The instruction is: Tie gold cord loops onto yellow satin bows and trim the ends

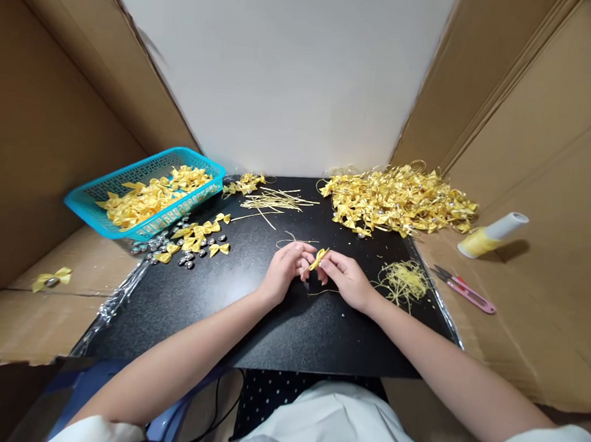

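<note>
My left hand [283, 271] and my right hand [346, 278] meet over the middle of a black mat [270, 313], fingers pinched together on one small yellow ribbon bow [318, 257]. A thin gold thread [294, 240] lies just beyond my fingers, and another strand trails under my right hand. Both forearms rest on the mat.
A turquoise basket [101, 199] of yellow bows stands at the back left, with loose bows and silver beads [189, 241] in front of it. Cut gold strips [271, 201] lie at the back centre. A large heap of finished bows [397, 200] sits back right, thread scraps [404, 281], red snips [464, 289], a glue bottle [492, 234].
</note>
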Action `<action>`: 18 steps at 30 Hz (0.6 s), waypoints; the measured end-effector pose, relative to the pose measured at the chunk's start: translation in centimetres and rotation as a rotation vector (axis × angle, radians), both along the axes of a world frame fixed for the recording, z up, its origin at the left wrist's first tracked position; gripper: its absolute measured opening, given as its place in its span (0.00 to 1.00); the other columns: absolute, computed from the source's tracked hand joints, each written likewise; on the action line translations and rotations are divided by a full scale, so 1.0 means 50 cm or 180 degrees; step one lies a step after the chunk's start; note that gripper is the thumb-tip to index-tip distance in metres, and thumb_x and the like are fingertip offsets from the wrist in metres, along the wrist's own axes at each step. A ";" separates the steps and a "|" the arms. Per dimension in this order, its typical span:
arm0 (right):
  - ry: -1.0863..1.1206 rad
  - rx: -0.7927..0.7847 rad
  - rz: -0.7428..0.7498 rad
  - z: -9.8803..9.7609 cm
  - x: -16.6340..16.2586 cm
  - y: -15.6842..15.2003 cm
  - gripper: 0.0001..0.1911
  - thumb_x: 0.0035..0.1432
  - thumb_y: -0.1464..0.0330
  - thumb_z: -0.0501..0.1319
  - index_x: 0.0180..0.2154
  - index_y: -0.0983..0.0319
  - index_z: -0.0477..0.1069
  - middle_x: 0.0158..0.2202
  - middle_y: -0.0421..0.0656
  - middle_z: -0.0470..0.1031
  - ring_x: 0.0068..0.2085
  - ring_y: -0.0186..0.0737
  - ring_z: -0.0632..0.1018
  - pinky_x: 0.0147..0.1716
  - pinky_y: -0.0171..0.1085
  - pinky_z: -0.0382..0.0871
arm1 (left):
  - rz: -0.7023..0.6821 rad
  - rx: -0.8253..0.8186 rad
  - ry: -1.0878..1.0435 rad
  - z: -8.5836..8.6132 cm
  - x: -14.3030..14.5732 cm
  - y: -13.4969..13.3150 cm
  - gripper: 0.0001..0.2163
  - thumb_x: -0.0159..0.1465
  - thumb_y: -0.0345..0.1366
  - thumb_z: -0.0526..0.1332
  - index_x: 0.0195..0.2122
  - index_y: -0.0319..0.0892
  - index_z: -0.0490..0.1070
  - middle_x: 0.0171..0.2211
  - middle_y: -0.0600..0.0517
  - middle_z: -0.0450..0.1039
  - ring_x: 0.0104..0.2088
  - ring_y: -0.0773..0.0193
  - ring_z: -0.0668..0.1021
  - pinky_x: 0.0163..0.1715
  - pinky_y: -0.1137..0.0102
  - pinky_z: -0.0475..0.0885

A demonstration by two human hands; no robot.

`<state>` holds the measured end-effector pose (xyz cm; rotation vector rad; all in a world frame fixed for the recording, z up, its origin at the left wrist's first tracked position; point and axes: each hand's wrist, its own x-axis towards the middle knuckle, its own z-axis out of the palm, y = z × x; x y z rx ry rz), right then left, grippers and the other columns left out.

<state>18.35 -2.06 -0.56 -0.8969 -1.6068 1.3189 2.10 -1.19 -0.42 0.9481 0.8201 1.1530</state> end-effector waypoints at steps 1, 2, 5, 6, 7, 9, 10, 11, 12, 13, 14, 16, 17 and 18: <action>-0.0076 0.0090 0.0061 0.002 0.002 -0.001 0.22 0.62 0.50 0.54 0.29 0.62 0.67 0.25 0.38 0.68 0.27 0.33 0.69 0.30 0.35 0.67 | -0.0131 -0.0027 0.0077 0.000 0.000 0.000 0.17 0.56 0.49 0.66 0.31 0.36 0.73 0.21 0.55 0.71 0.18 0.73 0.70 0.18 0.77 0.65; -0.0146 0.0181 0.0103 0.004 0.004 -0.001 0.22 0.63 0.50 0.53 0.29 0.62 0.67 0.25 0.38 0.67 0.27 0.32 0.69 0.30 0.35 0.67 | -0.0230 -0.0007 0.0180 0.001 0.000 0.000 0.17 0.55 0.47 0.67 0.30 0.36 0.73 0.20 0.55 0.71 0.18 0.73 0.70 0.19 0.77 0.65; -0.0296 0.0406 0.0112 0.007 0.008 -0.001 0.22 0.64 0.50 0.51 0.31 0.62 0.66 0.25 0.38 0.67 0.26 0.32 0.69 0.29 0.34 0.66 | -0.0321 0.0115 0.0315 0.003 0.001 -0.001 0.14 0.52 0.42 0.71 0.30 0.36 0.74 0.21 0.54 0.73 0.20 0.73 0.71 0.22 0.77 0.66; -0.0321 0.0454 0.0101 0.007 0.010 -0.001 0.22 0.64 0.50 0.51 0.31 0.62 0.66 0.25 0.38 0.66 0.26 0.32 0.69 0.29 0.34 0.66 | -0.0327 0.0118 0.0283 0.003 0.002 -0.001 0.14 0.52 0.42 0.71 0.30 0.36 0.74 0.22 0.53 0.74 0.21 0.73 0.72 0.23 0.77 0.66; -0.0337 0.0493 0.0088 0.007 0.010 -0.001 0.22 0.64 0.50 0.50 0.30 0.61 0.65 0.25 0.38 0.66 0.26 0.32 0.69 0.29 0.34 0.66 | -0.0343 0.0087 0.0226 0.003 0.002 -0.001 0.14 0.51 0.42 0.72 0.30 0.37 0.74 0.23 0.53 0.74 0.22 0.72 0.73 0.24 0.76 0.67; -0.0373 0.0570 0.0074 0.007 0.012 -0.001 0.22 0.65 0.50 0.49 0.30 0.61 0.64 0.25 0.38 0.66 0.26 0.32 0.69 0.29 0.34 0.66 | -0.0368 -0.0025 0.0086 0.004 0.003 0.000 0.14 0.50 0.42 0.73 0.30 0.37 0.74 0.23 0.53 0.75 0.23 0.70 0.75 0.26 0.75 0.69; -0.0402 0.0618 0.0067 0.007 0.012 0.000 0.22 0.65 0.50 0.49 0.30 0.61 0.64 0.25 0.38 0.65 0.26 0.33 0.69 0.29 0.34 0.65 | -0.0367 -0.0075 0.0019 0.004 0.004 0.001 0.14 0.50 0.41 0.73 0.30 0.38 0.73 0.24 0.53 0.75 0.24 0.70 0.75 0.27 0.75 0.70; -0.0434 0.0674 0.0055 0.007 0.012 -0.001 0.22 0.66 0.51 0.48 0.30 0.61 0.64 0.25 0.38 0.65 0.26 0.33 0.68 0.29 0.34 0.65 | -0.0348 -0.0107 -0.0046 0.005 0.004 0.002 0.14 0.49 0.40 0.73 0.30 0.38 0.73 0.25 0.53 0.76 0.25 0.70 0.76 0.28 0.74 0.70; -0.0465 0.0738 0.0037 0.007 0.012 -0.001 0.22 0.66 0.52 0.48 0.29 0.61 0.63 0.26 0.38 0.65 0.26 0.33 0.68 0.29 0.35 0.65 | -0.0317 -0.0127 -0.0105 0.006 0.004 0.002 0.14 0.48 0.40 0.74 0.30 0.38 0.73 0.26 0.53 0.76 0.25 0.70 0.76 0.28 0.74 0.71; -0.0494 0.0806 0.0015 0.008 0.011 -0.001 0.22 0.67 0.52 0.47 0.29 0.61 0.63 0.25 0.38 0.65 0.26 0.33 0.68 0.29 0.35 0.65 | -0.0287 -0.0134 -0.0156 0.007 0.004 0.003 0.14 0.48 0.39 0.74 0.30 0.38 0.73 0.26 0.53 0.76 0.25 0.70 0.76 0.28 0.74 0.71; -0.0523 0.0877 -0.0005 0.009 0.011 -0.001 0.22 0.67 0.53 0.47 0.29 0.61 0.63 0.25 0.38 0.65 0.26 0.33 0.68 0.29 0.35 0.64 | -0.0266 -0.0135 -0.0197 0.009 0.005 0.004 0.15 0.47 0.38 0.75 0.30 0.38 0.73 0.26 0.53 0.76 0.25 0.70 0.76 0.28 0.75 0.71; -0.0584 0.1015 -0.0058 0.010 0.011 -0.001 0.21 0.68 0.55 0.47 0.28 0.61 0.62 0.25 0.38 0.65 0.26 0.33 0.68 0.30 0.35 0.64 | -0.0268 -0.0150 -0.0247 0.013 0.005 0.003 0.15 0.46 0.37 0.75 0.30 0.38 0.73 0.26 0.53 0.76 0.24 0.70 0.76 0.27 0.75 0.71; -0.0613 0.1075 -0.0088 0.010 0.012 -0.001 0.20 0.68 0.56 0.47 0.27 0.60 0.61 0.25 0.38 0.64 0.26 0.33 0.68 0.30 0.35 0.64 | -0.0275 -0.0158 -0.0259 0.015 0.005 0.003 0.15 0.46 0.37 0.75 0.30 0.38 0.73 0.26 0.53 0.76 0.25 0.71 0.76 0.27 0.76 0.71; -0.0642 0.1132 -0.0115 0.010 0.012 0.000 0.20 0.68 0.57 0.47 0.27 0.60 0.61 0.25 0.38 0.64 0.27 0.33 0.68 0.30 0.35 0.63 | -0.0286 -0.0152 -0.0254 0.016 0.004 0.002 0.15 0.46 0.37 0.75 0.30 0.38 0.73 0.26 0.54 0.75 0.25 0.71 0.76 0.27 0.76 0.72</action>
